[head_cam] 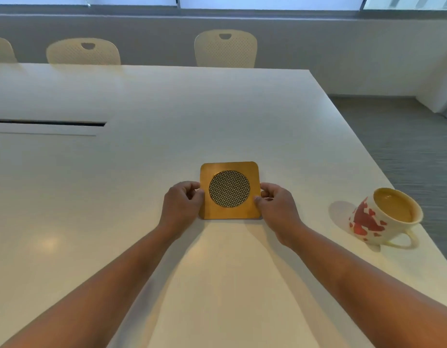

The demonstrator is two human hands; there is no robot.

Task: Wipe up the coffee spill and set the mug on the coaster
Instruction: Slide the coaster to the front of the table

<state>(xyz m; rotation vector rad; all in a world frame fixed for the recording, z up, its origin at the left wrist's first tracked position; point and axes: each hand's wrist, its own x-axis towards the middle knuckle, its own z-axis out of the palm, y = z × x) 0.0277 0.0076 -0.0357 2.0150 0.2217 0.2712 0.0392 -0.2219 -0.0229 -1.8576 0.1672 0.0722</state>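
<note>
Coaster (229,190): wood-look amber frame, smooth with slight sheen, round insert of woven mesh, rough-textured. Mug (383,217): glossy glazed ceramic, cream with red patches. Table (142,151): smooth off-white laminate-like top, semi-gloss, soft reflections. Chairs (226,49): matt cream plastic, perforated backs. Floor (405,136): grey, carpet-like, rough.

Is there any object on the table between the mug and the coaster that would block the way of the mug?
No object is visible between them. The mug stands to the right of the coaster, with bare table between. Only the right hand, pinching the coaster's right edge, lies on that side.
</note>
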